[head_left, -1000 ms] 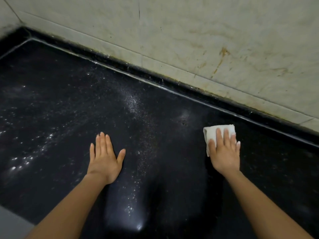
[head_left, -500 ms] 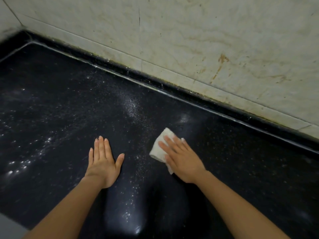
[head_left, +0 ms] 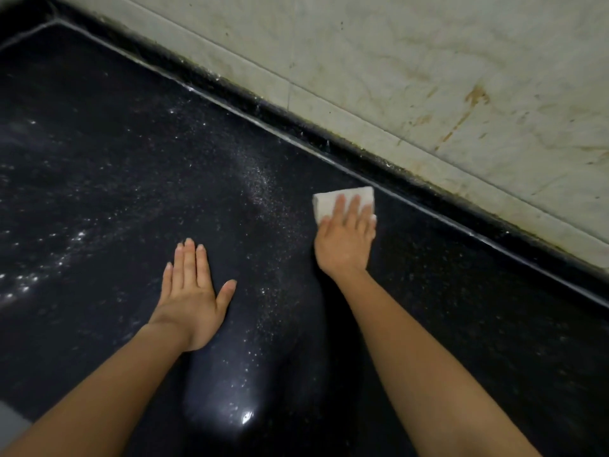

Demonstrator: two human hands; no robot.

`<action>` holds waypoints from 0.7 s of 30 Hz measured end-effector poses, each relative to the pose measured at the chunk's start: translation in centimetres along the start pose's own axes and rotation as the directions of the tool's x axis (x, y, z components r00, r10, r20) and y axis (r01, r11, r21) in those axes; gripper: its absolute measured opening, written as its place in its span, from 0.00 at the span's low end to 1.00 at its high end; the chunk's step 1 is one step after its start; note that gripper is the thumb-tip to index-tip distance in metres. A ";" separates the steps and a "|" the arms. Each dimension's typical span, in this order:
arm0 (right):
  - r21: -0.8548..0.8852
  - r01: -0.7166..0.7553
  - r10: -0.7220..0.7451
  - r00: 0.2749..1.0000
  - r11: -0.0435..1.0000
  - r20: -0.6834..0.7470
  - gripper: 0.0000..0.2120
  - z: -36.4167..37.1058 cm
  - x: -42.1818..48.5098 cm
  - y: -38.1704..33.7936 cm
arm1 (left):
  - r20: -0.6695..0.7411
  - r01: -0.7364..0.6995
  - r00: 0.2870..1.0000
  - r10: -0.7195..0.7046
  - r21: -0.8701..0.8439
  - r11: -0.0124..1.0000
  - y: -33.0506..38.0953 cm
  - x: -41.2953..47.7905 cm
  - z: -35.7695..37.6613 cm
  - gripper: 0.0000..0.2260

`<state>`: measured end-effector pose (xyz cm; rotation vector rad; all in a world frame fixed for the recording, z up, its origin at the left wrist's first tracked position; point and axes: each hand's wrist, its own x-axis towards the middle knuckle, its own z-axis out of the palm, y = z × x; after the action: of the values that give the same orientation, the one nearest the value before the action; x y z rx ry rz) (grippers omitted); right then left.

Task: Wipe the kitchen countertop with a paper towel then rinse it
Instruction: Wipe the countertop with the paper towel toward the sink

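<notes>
Tabletop (head_left: 99, 159): black speckled stone, glossy, carrying pale powdery specks in a band through its middle and towards the left; a bright light glint is showing near the front edge.

Paper towel (head_left: 336, 199): white, folded into a small pad, lying flat on the tabletop near the raised back lip, right of the powdery band.

Right hand (head_left: 344, 240): lying palm-down with fingers extended, pressing the paper towel against the tabletop, not clenched around it.

Left hand (head_left: 192, 295): released, resting flat on the tabletop, fingers together, thumb splayed, grasping nothing, well apart from the towel.

Wall (head_left: 428, 61): pale marbled tile, showing brownish stains.
</notes>
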<state>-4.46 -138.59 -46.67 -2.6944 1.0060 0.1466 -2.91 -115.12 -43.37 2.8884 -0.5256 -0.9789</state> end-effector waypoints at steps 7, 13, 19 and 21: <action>-0.101 0.619 -0.592 0.779 0.779 0.208 0.31 -2.4 -1.0 6.5 | 0.059 0.020 0.998 -0.021 0.015 1.000 0.2 -0.2 -0.6 0.32; -0.059 -0.294 0.290 0.954 0.954 -0.070 0.27 -3.2 -2.2 13.0 | 0.077 0.008 0.997 -0.007 -0.010 1.000 0.1 -0.3 -0.9 0.32; 0.056 -0.406 0.407 0.914 0.912 -0.003 0.29 -1.4 2.0 3.7 | 0.071 0.001 0.997 0.001 -0.031 1.000 0.1 -0.1 -0.8 0.32; 0.044 -0.351 0.351 0.936 0.935 0.006 0.30 -0.7 3.5 0.2 | 0.072 0.008 0.997 -0.006 -0.029 1.000 0.0 -0.1 -0.7 0.32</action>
<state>-1.96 -141.17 -46.71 -2.4507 1.4660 0.1856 -2.55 -115.17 -42.77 2.8409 -0.5015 -1.0856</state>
